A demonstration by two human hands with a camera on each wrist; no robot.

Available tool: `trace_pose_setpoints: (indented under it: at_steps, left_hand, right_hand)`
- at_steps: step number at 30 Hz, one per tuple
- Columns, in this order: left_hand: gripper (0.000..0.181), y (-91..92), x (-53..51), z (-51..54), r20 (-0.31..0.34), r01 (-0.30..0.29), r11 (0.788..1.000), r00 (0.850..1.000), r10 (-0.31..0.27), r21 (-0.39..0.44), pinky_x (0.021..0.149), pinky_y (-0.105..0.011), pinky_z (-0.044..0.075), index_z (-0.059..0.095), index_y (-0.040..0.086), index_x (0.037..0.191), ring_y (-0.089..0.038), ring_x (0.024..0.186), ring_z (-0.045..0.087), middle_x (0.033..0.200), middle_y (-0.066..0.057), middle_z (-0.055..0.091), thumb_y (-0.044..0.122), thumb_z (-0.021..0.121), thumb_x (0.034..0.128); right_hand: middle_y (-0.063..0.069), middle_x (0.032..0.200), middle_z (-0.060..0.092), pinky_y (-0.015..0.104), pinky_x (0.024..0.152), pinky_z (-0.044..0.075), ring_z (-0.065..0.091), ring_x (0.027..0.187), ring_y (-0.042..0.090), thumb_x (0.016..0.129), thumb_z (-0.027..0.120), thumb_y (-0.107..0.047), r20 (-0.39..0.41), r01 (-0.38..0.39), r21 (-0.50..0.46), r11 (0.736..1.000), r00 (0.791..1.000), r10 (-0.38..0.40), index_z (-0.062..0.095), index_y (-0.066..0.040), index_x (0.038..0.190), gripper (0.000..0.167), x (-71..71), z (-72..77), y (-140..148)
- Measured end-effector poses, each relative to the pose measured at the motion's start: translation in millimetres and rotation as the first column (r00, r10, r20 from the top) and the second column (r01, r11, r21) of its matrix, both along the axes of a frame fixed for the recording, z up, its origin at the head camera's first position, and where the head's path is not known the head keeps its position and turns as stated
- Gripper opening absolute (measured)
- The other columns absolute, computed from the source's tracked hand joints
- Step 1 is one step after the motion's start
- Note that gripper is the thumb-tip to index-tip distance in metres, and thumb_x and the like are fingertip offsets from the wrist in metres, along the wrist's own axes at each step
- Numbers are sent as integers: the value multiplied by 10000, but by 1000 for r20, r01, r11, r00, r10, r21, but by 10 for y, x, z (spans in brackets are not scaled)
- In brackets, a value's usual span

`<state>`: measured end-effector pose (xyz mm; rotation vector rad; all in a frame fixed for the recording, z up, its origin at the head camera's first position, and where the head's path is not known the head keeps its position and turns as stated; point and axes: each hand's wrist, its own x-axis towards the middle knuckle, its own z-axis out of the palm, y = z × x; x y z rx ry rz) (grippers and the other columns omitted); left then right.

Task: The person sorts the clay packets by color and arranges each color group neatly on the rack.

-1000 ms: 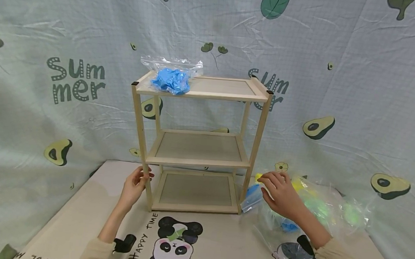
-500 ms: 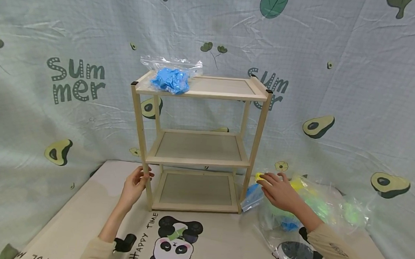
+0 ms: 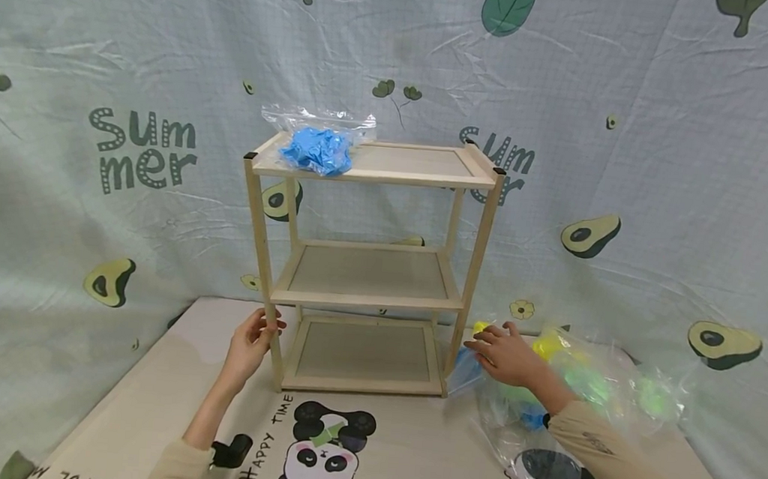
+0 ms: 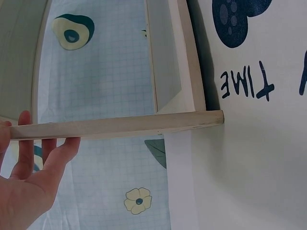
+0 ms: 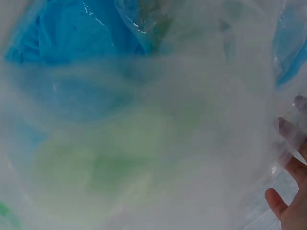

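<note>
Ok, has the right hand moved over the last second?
Yes: in the head view the right hand has shifted left, closer to the rack's front right leg.

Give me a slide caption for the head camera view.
Left hand holding one front post of a wooden shelf, right hand at the clear plastic bags beside it.

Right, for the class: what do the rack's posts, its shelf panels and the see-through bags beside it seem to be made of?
Posts: probably wood; pale tan, matt, faintly marked up close.
Shelf panels: grey-beige, flat, dull; perhaps thin board, though the look leaves that open.
See-through bags: most likely plastic film; glossy, with crinkles and highlights.
</note>
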<state>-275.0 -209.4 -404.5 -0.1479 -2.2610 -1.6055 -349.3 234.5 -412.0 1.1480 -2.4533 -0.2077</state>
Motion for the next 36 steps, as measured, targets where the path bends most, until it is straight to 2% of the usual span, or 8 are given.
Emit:
trace_pose_setpoints:
  at_steps: [8,12,16,19,22,25,29,36]
  left_hand:
    - [259,10,14,-2,2,0,1000,1000,0,3,799,-379,483,486,17,1108,-42,867,538,1038,-245,571,187,435,919]
    - [255,13,14,-8,-9,2,1000,1000,-2,-1,794,-382,486,487,12,1106,-13,853,529,1027,-245,575,177,433,919]
    - [251,7,7,-11,-22,1,1000,1000,-1,-5,759,-326,495,489,8,1108,8,837,530,1023,-244,577,168,435,923]
    - [249,0,2,-13,-23,4,1000,1000,-4,-4,748,-299,497,489,7,1113,54,814,522,1026,-247,575,165,436,928]
    - [251,-6,0,-13,-20,10,1000,1000,-11,-2,753,-299,496,487,8,1119,82,802,512,1031,-250,571,167,436,930]
    - [251,-8,3,-10,-18,13,1000,1000,-13,0,760,-303,494,488,8,1120,87,805,512,1032,-249,571,163,436,930]
    - [254,-7,4,-10,-18,13,1000,1000,-13,1,771,-314,495,491,5,1118,93,808,512,1032,-253,570,166,435,928]
    - [252,-3,0,-19,-34,4,1000,999,-4,-5,772,-334,498,494,4,1111,75,814,517,1012,-251,581,160,439,921]
  right_hand:
    - [36,1116,606,444,741,365,505,948,217,871,547,-307,5,60,119,991,998,-61,582,-220,1175,318,-33,-72,-43]
    - [37,1144,603,338,635,266,481,861,202,837,581,-373,-29,73,135,988,997,-69,564,-213,1199,396,-59,-102,-22]
    - [26,1151,606,303,618,184,426,775,168,802,608,-419,-50,74,155,985,996,-67,554,-222,1210,456,-92,-121,-5]
    - [22,1152,608,308,612,191,401,749,158,766,638,-446,-52,70,169,983,997,-62,552,-226,1209,503,-103,-116,-5]
    - [22,1175,597,350,638,279,424,791,174,741,658,-456,-31,77,186,979,997,-72,545,-230,1216,538,-118,-116,-5]
    - [27,1212,574,445,728,361,475,904,217,730,671,-453,-8,86,203,975,996,-86,534,-232,1220,554,-139,-131,1]
    - [26,1203,576,533,822,371,501,1041,266,726,691,-418,22,93,199,976,995,-99,531,-204,1203,547,-151,-153,6]
    - [1,1067,616,515,814,378,500,965,213,676,741,-399,18,78,175,981,996,-82,541,-178,1138,549,-131,-172,-4]
